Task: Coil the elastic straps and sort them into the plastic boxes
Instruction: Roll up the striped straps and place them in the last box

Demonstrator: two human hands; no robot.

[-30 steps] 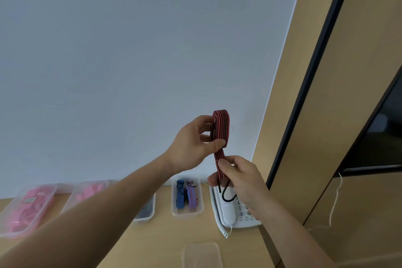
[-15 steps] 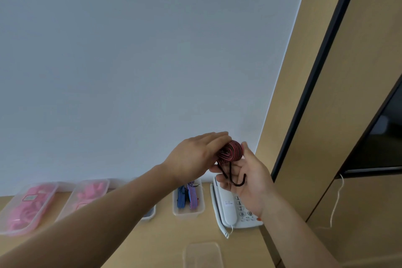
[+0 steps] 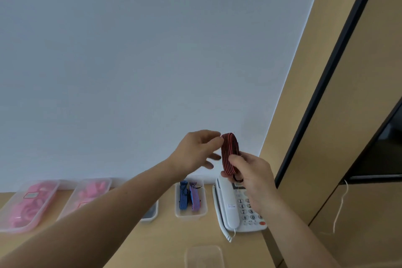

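Gripping red strap [image 3: 230, 154], right hand [image 3: 250, 175] hangs above table-edge telephone [image 3: 232, 213]

Only one camera was there, worn on the person's head. It faced forward rather than down, so the wall [image 3: 152, 61] filled most of its wide view and the desk [image 3: 165, 243] was a strip along the bottom. The left hand [image 3: 195, 150] and right hand [image 3: 252, 174], reaching in from the bottom corners, were near the lens, the strap [image 3: 230, 154] between them near enough to show its stripes.
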